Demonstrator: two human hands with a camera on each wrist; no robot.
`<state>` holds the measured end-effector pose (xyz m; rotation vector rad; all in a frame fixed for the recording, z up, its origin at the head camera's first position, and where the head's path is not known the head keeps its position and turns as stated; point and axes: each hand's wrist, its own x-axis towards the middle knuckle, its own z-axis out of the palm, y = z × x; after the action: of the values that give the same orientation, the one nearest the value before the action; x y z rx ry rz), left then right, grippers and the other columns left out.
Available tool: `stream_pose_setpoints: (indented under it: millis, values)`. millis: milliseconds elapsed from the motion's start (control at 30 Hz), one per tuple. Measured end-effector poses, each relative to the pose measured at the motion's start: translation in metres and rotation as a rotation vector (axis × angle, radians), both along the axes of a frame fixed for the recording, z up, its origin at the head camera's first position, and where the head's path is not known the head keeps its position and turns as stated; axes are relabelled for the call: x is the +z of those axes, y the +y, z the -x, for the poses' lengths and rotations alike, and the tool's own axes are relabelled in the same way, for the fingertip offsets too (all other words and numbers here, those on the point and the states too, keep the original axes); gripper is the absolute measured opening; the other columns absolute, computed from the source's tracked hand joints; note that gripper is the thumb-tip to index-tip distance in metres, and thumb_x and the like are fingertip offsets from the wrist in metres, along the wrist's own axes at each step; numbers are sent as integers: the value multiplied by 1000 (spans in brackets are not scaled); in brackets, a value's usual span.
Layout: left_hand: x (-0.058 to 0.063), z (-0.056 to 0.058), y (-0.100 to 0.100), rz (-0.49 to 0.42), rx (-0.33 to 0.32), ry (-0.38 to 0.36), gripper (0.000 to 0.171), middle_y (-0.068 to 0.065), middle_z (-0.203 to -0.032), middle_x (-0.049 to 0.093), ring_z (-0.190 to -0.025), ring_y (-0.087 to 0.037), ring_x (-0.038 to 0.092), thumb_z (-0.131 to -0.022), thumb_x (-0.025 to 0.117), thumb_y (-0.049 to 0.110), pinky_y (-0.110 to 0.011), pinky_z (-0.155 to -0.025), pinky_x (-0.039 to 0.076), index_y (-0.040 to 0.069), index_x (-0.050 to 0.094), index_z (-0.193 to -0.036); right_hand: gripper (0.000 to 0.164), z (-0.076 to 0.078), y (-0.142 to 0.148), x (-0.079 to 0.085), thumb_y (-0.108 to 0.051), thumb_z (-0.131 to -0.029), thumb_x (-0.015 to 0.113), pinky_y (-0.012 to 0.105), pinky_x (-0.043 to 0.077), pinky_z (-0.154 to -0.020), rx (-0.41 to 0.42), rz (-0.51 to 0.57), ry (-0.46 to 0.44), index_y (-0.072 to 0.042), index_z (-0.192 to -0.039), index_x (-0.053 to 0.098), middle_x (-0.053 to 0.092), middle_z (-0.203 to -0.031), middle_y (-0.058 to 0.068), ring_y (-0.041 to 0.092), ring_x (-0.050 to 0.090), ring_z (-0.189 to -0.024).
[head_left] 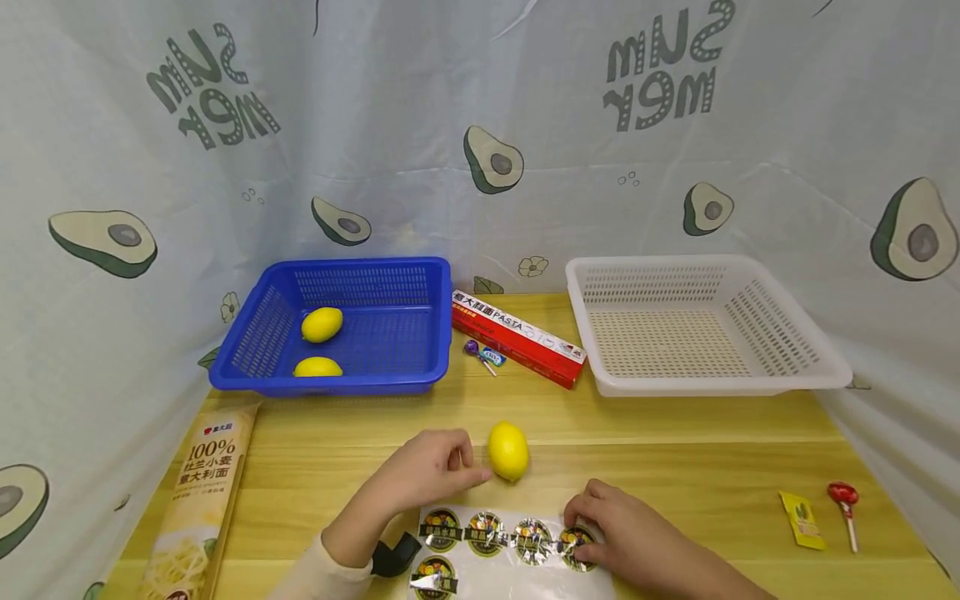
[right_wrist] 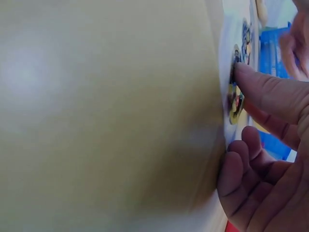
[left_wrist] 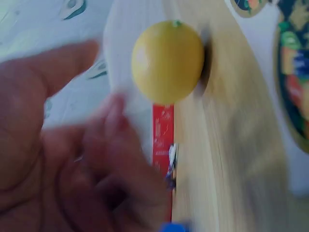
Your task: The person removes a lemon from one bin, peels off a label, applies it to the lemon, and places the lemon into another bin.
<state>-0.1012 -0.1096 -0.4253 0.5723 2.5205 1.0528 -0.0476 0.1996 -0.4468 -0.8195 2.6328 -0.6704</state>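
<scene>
A yellow lemon [head_left: 508, 451] lies on the wooden table, just right of my left hand [head_left: 435, 468]. That hand holds nothing; its fingers are loosely bent, and the thumb points toward the fruit, which also shows in the left wrist view as the lemon [left_wrist: 168, 62]. At the front lies a white sheet [head_left: 510, 575] of round, dark-rimmed stickers with colourful fruit prints. My right hand [head_left: 626, 529] is over its right end, thumb and forefinger pinching the round sticker [head_left: 576, 550] at the end of the top row. In the right wrist view the thumb [right_wrist: 270, 92] presses against the stickers.
Two lemons sit in a blue basket [head_left: 375, 385] at back left; a white basket [head_left: 720, 385] stands back right. Between them lie a red pasta box [head_left: 517, 337] and small sweets [head_left: 483, 356]. Spaghetti pack [head_left: 198, 508] left; yellow packet [head_left: 802, 520] and red lollipop [head_left: 843, 493] right.
</scene>
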Motion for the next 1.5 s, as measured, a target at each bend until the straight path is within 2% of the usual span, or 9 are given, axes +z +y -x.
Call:
stream_pose_setpoints:
  millis: [133,267,400,567,800,967,1133,1300,1500]
  values:
    - [-8,-9,-11,-51,-158,-213,18,10,-61,58,-51,-2,51,-83,84,21,-18,-51,40,17,67,-82,27,8,-4,2,-37,-81,85,22,44,-71,-5,-22,-4,-31,-95,64,46,-92,-18,-5,42,-78]
    - [-18,-13,-10,-60,-181,-311,21,7,-59,59,-47,-5,53,-81,84,7,-18,-49,42,13,65,-88,27,14,-6,2,-32,-80,87,19,41,-68,31,7,-13,-29,-89,61,48,-87,-18,-5,41,-76]
    - [-22,-14,-9,-49,-142,-338,25,5,-58,60,-46,-8,55,-79,83,1,-19,-47,44,13,62,-86,22,19,-7,-1,-29,-86,83,16,41,-63,68,84,-11,-29,-82,60,50,-83,-19,-7,43,-73]
    - [-22,-15,-7,-31,-123,-354,26,5,-57,58,-45,-8,54,-79,82,0,-19,-46,42,13,60,-85,18,29,4,2,-29,-92,76,17,44,-59,57,230,-137,-25,-83,61,54,-78,-18,-7,47,-69]
    - [-21,-18,-7,28,-115,-331,27,5,-55,55,-43,-8,53,-79,82,3,-20,-46,41,16,59,-83,18,48,22,17,-19,-98,69,21,45,-58,-182,455,-316,-4,-100,59,56,-81,-2,2,51,-69]
    - [-13,-19,-6,52,-135,-315,25,6,-55,56,-41,-6,53,-82,82,10,-20,-43,42,19,58,-82,31,49,11,26,-12,-101,63,23,53,-64,-264,630,-389,10,-121,54,59,-89,3,6,58,-72]
    - [4,-12,5,-210,-93,-319,17,-10,-70,67,-42,-10,57,-92,77,28,-30,-41,52,17,64,-95,28,46,-16,38,-12,-101,63,29,61,-76,-341,763,-410,11,-114,53,67,-95,2,10,70,-84]
    - [17,1,26,-562,99,-258,25,-17,-96,69,-51,-14,62,-98,69,27,-34,-49,58,6,64,-111,25,52,-40,46,-10,-100,63,32,63,-80,-322,855,-452,8,-112,50,69,-96,3,15,75,-89]
    - [20,17,30,-686,204,-193,21,-14,-93,65,-48,-9,56,-100,65,15,-22,-49,53,-6,63,-106,28,67,-58,54,-14,-100,65,31,63,-76,-385,816,-359,8,-113,54,69,-95,10,19,73,-85]
